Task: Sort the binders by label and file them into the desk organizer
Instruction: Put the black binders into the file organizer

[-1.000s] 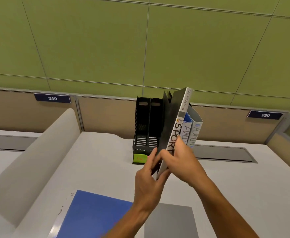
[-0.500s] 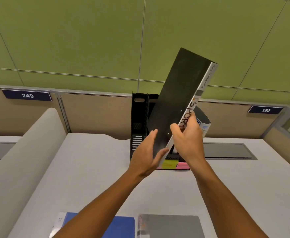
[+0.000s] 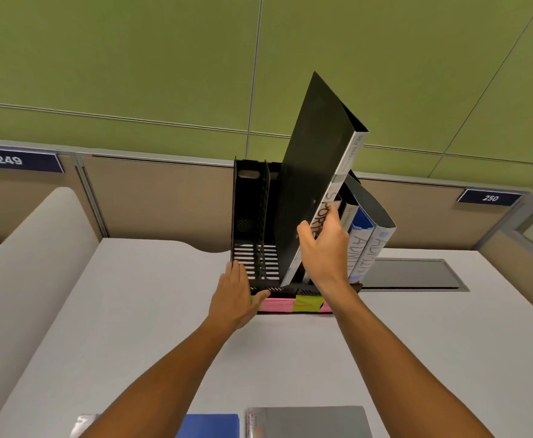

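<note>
Fingers (image 3: 333, 226) of the right hand (image 3: 325, 248) curled round the spine of the black binder (image 3: 309, 184), tilted with its bottom edge in a middle slot of the organizer (image 3: 249, 222); the left hand (image 3: 233, 298) lay flat against the organizer's near left corner. Filing was midway; next it likely needed tipping upright beside the two binders (image 3: 366, 248) at right.

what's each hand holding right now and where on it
Right hand grips the black binder by the lower spine. Left hand holds nothing, resting open against the desk organizer.
</note>
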`<state>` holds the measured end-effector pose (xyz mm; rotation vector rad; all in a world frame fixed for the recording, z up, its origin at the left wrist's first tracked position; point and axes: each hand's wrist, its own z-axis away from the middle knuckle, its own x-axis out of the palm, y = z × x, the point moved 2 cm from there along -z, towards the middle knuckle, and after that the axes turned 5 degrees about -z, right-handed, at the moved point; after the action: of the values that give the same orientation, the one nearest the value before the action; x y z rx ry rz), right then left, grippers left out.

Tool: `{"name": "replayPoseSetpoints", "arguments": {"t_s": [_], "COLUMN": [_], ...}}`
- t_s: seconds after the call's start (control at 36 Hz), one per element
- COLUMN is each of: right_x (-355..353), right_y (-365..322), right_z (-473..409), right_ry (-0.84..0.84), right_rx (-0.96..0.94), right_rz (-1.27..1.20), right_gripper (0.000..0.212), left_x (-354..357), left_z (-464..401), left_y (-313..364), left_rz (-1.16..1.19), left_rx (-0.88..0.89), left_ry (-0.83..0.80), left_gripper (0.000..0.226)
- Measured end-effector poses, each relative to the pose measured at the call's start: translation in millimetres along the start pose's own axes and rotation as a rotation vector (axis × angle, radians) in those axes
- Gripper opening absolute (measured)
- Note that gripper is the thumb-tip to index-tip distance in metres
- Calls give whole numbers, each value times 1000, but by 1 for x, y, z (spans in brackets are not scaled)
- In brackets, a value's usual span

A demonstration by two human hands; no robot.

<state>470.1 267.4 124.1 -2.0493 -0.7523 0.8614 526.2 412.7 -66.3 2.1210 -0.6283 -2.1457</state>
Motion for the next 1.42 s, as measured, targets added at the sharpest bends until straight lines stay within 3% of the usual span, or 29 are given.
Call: {"name": "replayPoseSetpoints", "arguments": {"t_s": [0.17, 0.44, 0.56, 0.75, 0.94, 1.14, 1.28, 1.42], "right_x": [17, 44, 59, 78, 75, 71, 54, 27], "right_y": [23, 36, 50, 82, 110, 113, 113, 110], "right_z": [-6, -20, -13, 11, 24, 25, 38, 55], "right_ry": [15, 28, -28, -146, -258, -424, -504, -569], "right_rx": [-38, -34, -2, 96, 192, 276, 302, 298], "right_rz": [7, -80, -84, 0, 91, 97, 63, 63], "right_gripper": [20, 20, 18, 35, 26, 54, 71, 83], "left_x": [3, 7, 9, 15, 17, 10, -15, -45], "left_z": [-2, -1, 0, -2, -2, 0, 4, 24], "left_y": [1, 1, 1, -1, -4, -6, -8, -4], "left_rz": [-46, -2, 1, 5, -118, -191, -19, 144], "left_rx": [8, 9, 15, 14, 60, 99, 165, 185], "left_ry": [31, 54, 50, 67, 53, -9, -128, -66], "left_gripper": [95, 95, 99, 107, 109, 106, 113, 108]}}
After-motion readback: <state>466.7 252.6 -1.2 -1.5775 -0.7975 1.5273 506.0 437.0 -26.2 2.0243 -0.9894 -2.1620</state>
